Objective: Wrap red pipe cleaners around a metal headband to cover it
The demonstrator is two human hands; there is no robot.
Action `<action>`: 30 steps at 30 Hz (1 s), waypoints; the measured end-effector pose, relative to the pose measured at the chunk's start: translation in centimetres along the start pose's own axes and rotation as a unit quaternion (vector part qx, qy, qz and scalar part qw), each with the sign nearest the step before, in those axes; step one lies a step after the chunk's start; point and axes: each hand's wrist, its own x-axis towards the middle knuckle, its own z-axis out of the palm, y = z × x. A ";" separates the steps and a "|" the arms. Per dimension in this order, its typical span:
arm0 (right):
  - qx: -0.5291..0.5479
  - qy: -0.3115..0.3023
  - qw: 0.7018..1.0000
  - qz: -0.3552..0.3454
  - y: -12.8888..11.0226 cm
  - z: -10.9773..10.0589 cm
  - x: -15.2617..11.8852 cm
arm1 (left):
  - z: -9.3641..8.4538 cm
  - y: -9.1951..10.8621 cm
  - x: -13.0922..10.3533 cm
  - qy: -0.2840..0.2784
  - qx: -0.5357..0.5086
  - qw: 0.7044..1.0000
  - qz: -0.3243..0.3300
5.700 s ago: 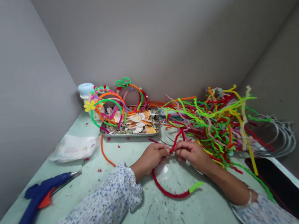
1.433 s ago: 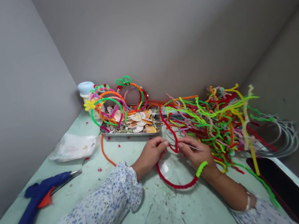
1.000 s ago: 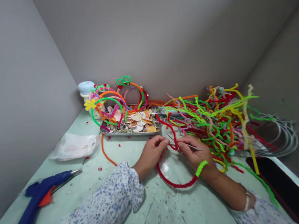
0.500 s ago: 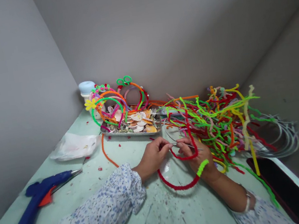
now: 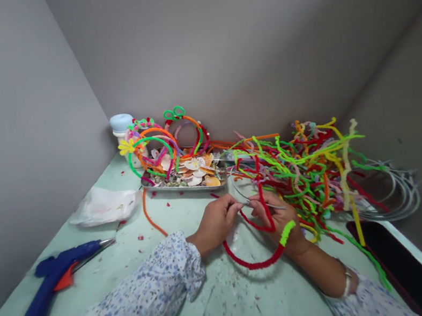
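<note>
A curved headband (image 5: 254, 266) is wrapped in red pipe cleaner, with a light green wrapped tip (image 5: 287, 233) under my right wrist. Its bare grey part (image 5: 240, 192) shows between my hands and across my right fingers. My left hand (image 5: 219, 221) pinches the band where the red wrap meets the grey. Close beside it, my right hand (image 5: 278, 217) is closed on the grey part with thumb and fingertips. From the pinch, a loose red pipe cleaner (image 5: 262, 192) bends in front of my right hand and points upward. My fingers partly hide the joint.
Behind my hands, a metal tray (image 5: 183, 188) holds shells and finished headbands (image 5: 150, 136). A heap of coloured pipe cleaners (image 5: 304, 174) lies right, with grey hoops (image 5: 405, 194) and a dark phone-like object (image 5: 392, 257). At left are a blue glue gun (image 5: 49, 284), plastic bag (image 5: 105, 205) and white bottle (image 5: 123, 135).
The upright loose red pipe cleaner has swung slightly left, and its bend has dropped a little. Both hands keep nearly the same place and grip.
</note>
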 end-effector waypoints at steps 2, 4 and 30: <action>0.002 -0.008 1.000 -0.012 -0.1 -0.1 0.1 | 0.0 0.0 0.0 0.005 0.015 1.000 0.003; 0.003 -0.007 1.000 -0.019 -0.2 -0.1 0.2 | 0.0 0.0 -0.1 0.010 0.022 1.000 0.004; 0.004 0.007 1.000 -0.010 -0.7 0.0 0.2 | 0.2 -0.1 -0.1 0.016 -0.047 0.999 -0.005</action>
